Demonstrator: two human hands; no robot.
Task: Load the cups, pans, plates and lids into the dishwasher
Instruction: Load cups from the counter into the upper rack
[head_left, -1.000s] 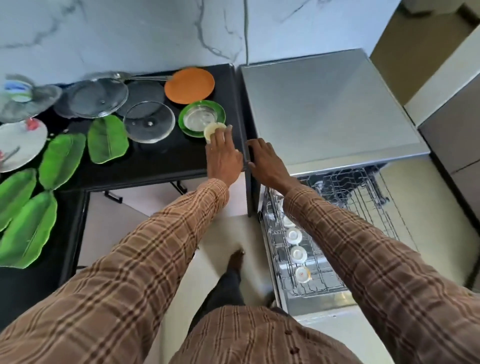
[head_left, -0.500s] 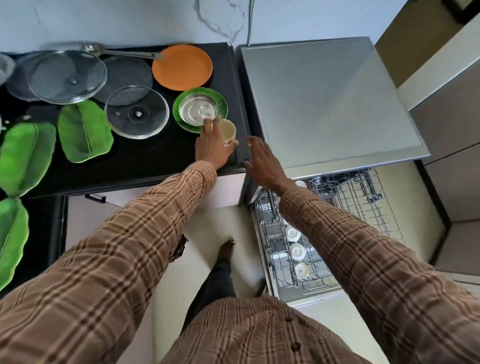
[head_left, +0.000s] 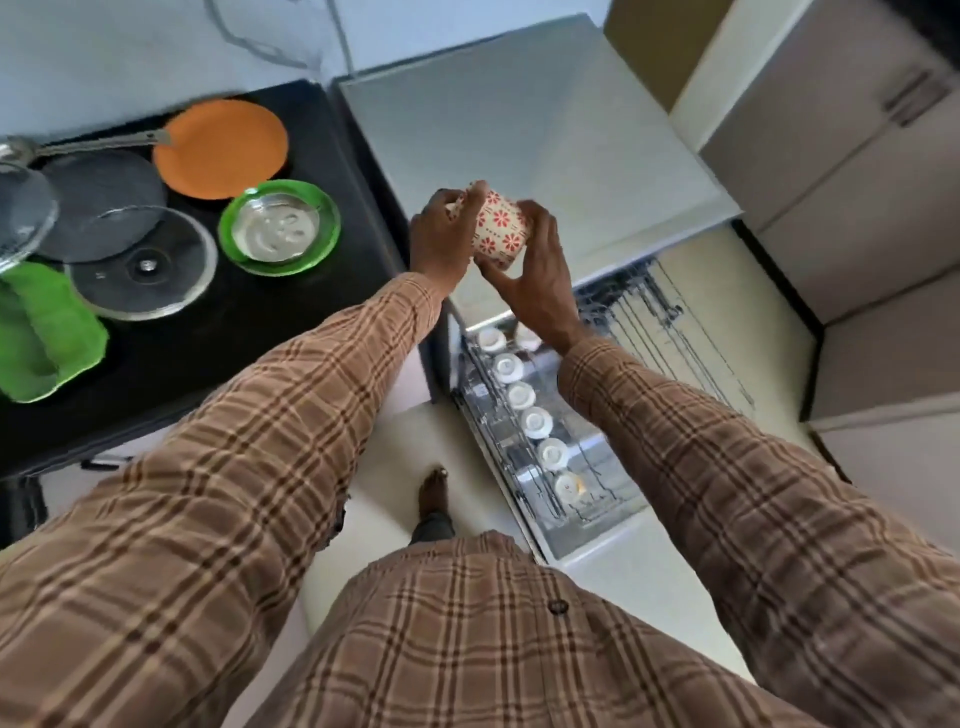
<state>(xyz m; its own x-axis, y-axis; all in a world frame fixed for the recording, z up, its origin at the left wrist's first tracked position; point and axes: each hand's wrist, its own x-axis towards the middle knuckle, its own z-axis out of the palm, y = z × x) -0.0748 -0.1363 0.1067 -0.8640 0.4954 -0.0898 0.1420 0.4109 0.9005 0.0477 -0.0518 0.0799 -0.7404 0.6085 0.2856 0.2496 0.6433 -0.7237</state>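
Cup in both hands above the dishwasher

Dishwasher (head_left: 540, 156) rack (head_left: 550, 447) stands pulled out, a row of upturned cups (head_left: 522, 396) along its left side; on the worktop (head_left: 249, 322) plates and lids wait. Left hand (head_left: 441, 236) and right hand (head_left: 540, 275) grip the patterned cup (head_left: 501, 226) between them; passing it across could let it slip onto the rack.

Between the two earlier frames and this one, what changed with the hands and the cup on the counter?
The left hand gripped the cup beside the green plate and carried it off the black counter, rightward over the dishwasher top. The right hand, which had been free near the counter's edge, came up and now holds the cup too. The plates, the glass lid and the cups in the rack stayed put.
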